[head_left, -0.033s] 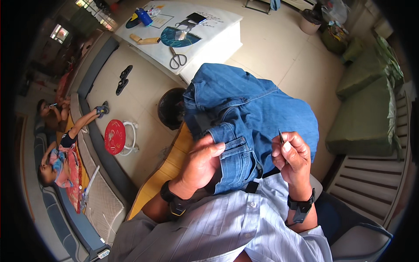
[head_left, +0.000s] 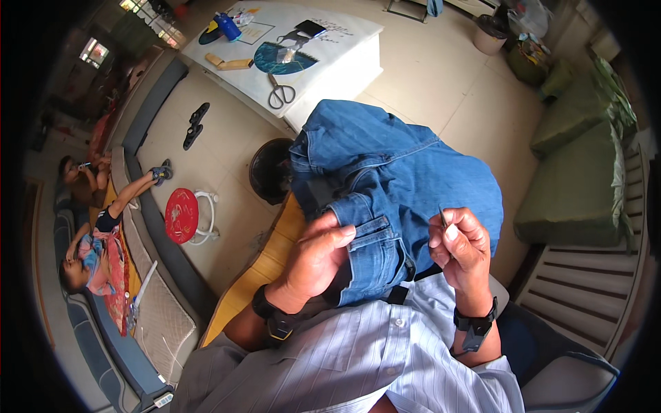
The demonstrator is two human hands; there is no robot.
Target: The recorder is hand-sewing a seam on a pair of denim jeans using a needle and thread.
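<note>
Blue denim jeans lie bunched over my lap. My left hand grips the waistband near a belt loop, thumb on top of the fabric. Just to the right of the waistband, my right hand is raised with thumb and fingers pinching a thin needle that points upward. Any thread is too fine to make out. Both wrists wear black bands. I wear a light striped shirt.
A white low table ahead carries scissors, a blue bottle and wooden blocks. A dark round bin and a red stool stand on the floor. People lie on a sofa at left. Green cushions lie at right.
</note>
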